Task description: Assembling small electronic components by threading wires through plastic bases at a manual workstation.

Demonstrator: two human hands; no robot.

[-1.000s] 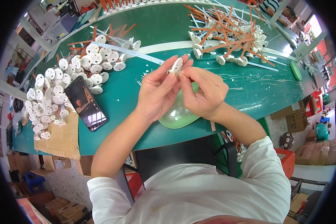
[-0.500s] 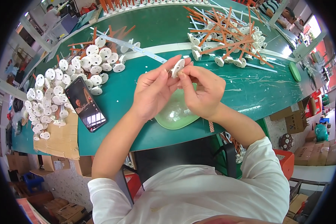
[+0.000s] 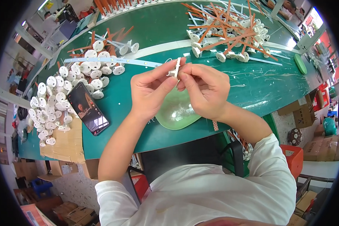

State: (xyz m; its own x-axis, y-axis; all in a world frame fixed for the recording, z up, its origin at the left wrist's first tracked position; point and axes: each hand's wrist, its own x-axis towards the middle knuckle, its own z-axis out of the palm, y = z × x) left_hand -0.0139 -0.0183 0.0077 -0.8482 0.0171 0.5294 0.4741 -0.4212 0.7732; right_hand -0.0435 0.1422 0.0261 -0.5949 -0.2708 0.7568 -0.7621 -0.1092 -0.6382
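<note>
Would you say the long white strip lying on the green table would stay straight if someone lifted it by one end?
Probably not: the white strip looks thin and flat, so it would likely sag. It seems light, and should slide easily on the smooth green table.

white disc part (image 3: 176, 68) turned edge-on, fingertips regripped

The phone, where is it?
In the head view the phone lies on the green table, on the person's left, between the heap of white discs and the left hand.
</note>
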